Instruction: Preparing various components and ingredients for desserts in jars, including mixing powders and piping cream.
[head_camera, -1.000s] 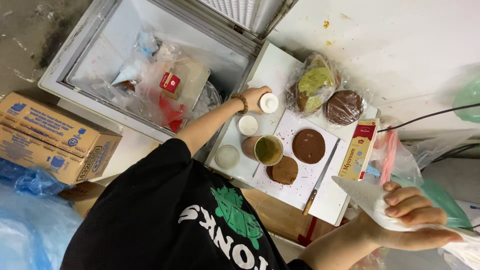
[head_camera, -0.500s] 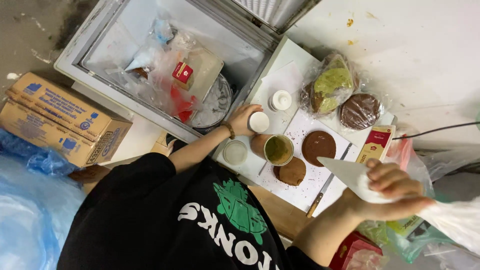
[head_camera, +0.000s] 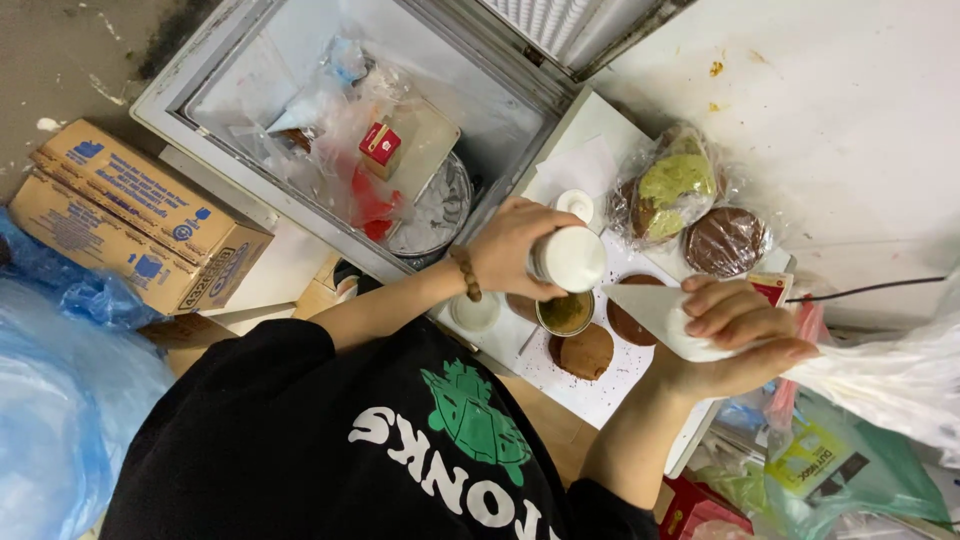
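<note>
My left hand (head_camera: 505, 245) is shut on a white jar (head_camera: 568, 258), held tilted just above a small cup of green-brown powder (head_camera: 566, 313). My right hand (head_camera: 735, 335) grips a white paper cone (head_camera: 650, 305) whose tip points toward the cup. A round brown cake (head_camera: 585, 352) lies on the white board (head_camera: 560, 390) below the cup, and a second one (head_camera: 625, 328) is partly hidden under the cone. A white lid (head_camera: 475, 312) rests left of the cup, under my wrist.
An open chest freezer (head_camera: 230, 165) holding plastic bags and a red box (head_camera: 380, 143) sits at the upper left. Bagged green and brown cakes (head_camera: 672, 185) and a wrapped brown disc (head_camera: 724, 241) lie behind the board. A cardboard box (head_camera: 130, 215) and blue plastic bag (head_camera: 50, 400) stand left.
My left hand has lifted the white jar from the back of the board and brought it over the cup. My right hand has carried the white cone leftward toward the cup.
</note>
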